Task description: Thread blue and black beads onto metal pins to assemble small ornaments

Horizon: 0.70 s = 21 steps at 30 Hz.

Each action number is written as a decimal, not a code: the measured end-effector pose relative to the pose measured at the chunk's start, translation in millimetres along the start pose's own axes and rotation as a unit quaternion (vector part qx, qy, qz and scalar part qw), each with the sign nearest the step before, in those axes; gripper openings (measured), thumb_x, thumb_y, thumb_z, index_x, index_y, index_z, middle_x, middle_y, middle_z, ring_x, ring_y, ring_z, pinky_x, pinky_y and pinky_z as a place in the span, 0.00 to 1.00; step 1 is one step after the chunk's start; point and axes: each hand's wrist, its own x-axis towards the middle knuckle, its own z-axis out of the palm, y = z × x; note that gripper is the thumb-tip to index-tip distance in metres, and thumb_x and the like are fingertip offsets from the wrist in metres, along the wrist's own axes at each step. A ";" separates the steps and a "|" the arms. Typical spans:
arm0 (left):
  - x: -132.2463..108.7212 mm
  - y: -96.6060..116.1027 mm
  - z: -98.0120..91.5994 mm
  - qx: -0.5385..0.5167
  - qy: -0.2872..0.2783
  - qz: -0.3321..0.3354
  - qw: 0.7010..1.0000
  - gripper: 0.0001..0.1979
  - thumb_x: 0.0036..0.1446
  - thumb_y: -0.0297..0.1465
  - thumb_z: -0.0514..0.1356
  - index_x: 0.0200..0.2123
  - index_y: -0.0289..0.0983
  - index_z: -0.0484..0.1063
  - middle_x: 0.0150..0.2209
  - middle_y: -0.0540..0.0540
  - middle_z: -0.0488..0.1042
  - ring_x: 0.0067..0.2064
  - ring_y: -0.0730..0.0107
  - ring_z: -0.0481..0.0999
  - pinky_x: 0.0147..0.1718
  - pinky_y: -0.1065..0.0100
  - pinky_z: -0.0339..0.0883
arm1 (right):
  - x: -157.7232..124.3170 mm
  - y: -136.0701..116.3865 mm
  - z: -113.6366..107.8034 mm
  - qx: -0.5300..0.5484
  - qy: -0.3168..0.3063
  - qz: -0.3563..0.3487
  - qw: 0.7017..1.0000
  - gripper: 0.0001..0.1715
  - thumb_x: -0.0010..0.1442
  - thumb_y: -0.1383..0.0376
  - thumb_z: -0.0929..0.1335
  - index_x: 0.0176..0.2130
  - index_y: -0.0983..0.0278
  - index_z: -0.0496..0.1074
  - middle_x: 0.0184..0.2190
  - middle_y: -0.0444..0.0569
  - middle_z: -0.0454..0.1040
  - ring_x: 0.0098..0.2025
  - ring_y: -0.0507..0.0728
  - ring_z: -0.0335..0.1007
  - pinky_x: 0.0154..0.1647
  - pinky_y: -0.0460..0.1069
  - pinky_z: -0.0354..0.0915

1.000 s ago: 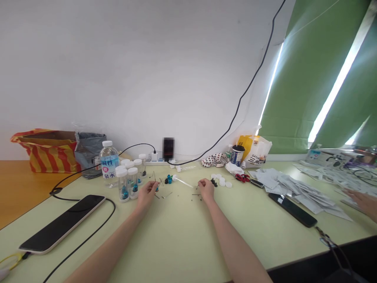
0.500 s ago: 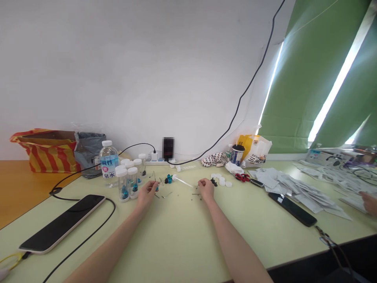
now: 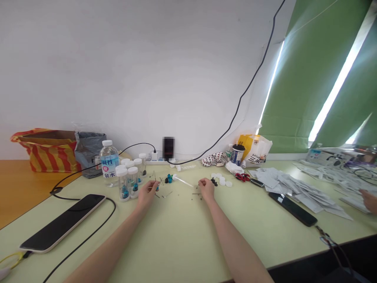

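My left hand (image 3: 148, 192) is closed on a small blue part (image 3: 157, 188), pinched between thumb and fingers just right of the clear tubes. My right hand (image 3: 206, 188) rests on the table with its fingertips pinched; a tiny thing at them is too small to make out. Thin metal pins (image 3: 167, 194) lie between the hands. Small blue and black parts (image 3: 169, 179) sit in a cluster beyond them, beside a clear tube with a white cap (image 3: 184, 181). Black pieces (image 3: 214, 182) and white round caps (image 3: 222, 182) lie beyond my right hand.
Several white-capped clear tubes (image 3: 123, 188) and a water bottle (image 3: 108, 167) stand at left, behind a tablet (image 3: 64, 222). At right are red-handled pliers (image 3: 242, 177), a phone (image 3: 292, 209) and piled white packets (image 3: 294, 188). Another person's hand (image 3: 368, 200) shows at the right edge.
Both of my hands keep nearly the same place and the same pinched grip. The other person's hand at the right edge has shifted slightly.
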 end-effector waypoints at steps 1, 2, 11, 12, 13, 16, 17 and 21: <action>0.3 -0.4 0.0 0.000 0.000 0.000 1.000 0.12 0.60 0.37 0.56 0.39 0.34 0.71 0.34 0.48 0.75 0.32 0.69 0.75 0.31 0.63 0.71 | -0.1 -0.2 -0.2 -0.002 0.000 -0.001 1.000 0.12 0.62 0.61 0.66 0.33 0.68 0.71 0.29 0.44 0.73 0.32 0.51 0.70 0.38 0.51 0.67; 0.5 -0.7 0.1 0.000 0.001 0.001 1.000 0.12 0.60 0.37 0.56 0.39 0.34 0.71 0.34 0.48 0.74 0.32 0.69 0.75 0.31 0.63 0.71 | -0.3 -0.6 -0.5 -0.005 -0.001 -0.002 1.000 0.12 0.62 0.61 0.66 0.33 0.68 0.71 0.29 0.44 0.73 0.32 0.51 0.70 0.38 0.51 0.67; -0.7 0.9 0.5 -0.005 0.004 0.003 1.000 0.12 0.60 0.37 0.57 0.38 0.34 0.71 0.34 0.48 0.75 0.32 0.69 0.75 0.31 0.63 0.71 | -2.9 -10.5 -7.6 -0.079 -0.034 -0.019 0.996 0.09 0.62 0.64 0.65 0.34 0.67 0.71 0.30 0.44 0.73 0.33 0.52 0.70 0.40 0.51 0.65; -0.8 1.2 0.4 -0.005 0.004 0.003 1.000 0.12 0.60 0.37 0.57 0.38 0.34 0.71 0.34 0.48 0.74 0.32 0.69 0.75 0.31 0.63 0.71 | -3.1 -12.4 -8.5 -0.092 -0.039 -0.023 0.995 0.08 0.62 0.64 0.65 0.34 0.67 0.71 0.30 0.44 0.74 0.33 0.52 0.70 0.40 0.51 0.65; -0.9 1.5 0.3 -0.005 0.004 0.002 1.000 0.11 0.60 0.37 0.57 0.38 0.34 0.71 0.34 0.48 0.74 0.32 0.69 0.75 0.31 0.63 0.71 | -3.4 -14.3 -9.2 -0.107 -0.044 -0.027 0.993 0.07 0.62 0.65 0.65 0.34 0.66 0.71 0.30 0.44 0.74 0.34 0.52 0.70 0.40 0.51 0.64; -1.3 2.4 -0.1 -0.006 0.004 0.001 1.000 0.11 0.60 0.37 0.57 0.38 0.34 0.71 0.34 0.48 0.74 0.32 0.69 0.75 0.32 0.63 0.71 | -4.8 -20.1 -10.5 -0.154 -0.059 -0.037 0.986 0.06 0.61 0.67 0.65 0.35 0.66 0.71 0.30 0.45 0.74 0.36 0.54 0.69 0.42 0.51 0.61; -1.5 2.7 -0.3 -0.006 0.003 0.000 1.000 0.11 0.60 0.37 0.57 0.38 0.34 0.71 0.34 0.48 0.74 0.32 0.69 0.75 0.32 0.63 0.71 | -5.4 -21.9 -10.6 -0.169 -0.065 -0.041 0.983 0.05 0.61 0.68 0.64 0.35 0.66 0.71 0.30 0.45 0.73 0.37 0.54 0.69 0.42 0.51 0.60; -2.1 3.8 -0.6 -0.015 0.002 -0.006 1.000 0.11 0.60 0.37 0.57 0.38 0.34 0.71 0.34 0.48 0.74 0.33 0.68 0.75 0.32 0.62 0.71 | -7.7 -27.4 -10.5 -0.219 -0.088 -0.053 0.970 0.06 0.62 0.68 0.63 0.37 0.66 0.70 0.30 0.45 0.73 0.38 0.56 0.68 0.43 0.53 0.58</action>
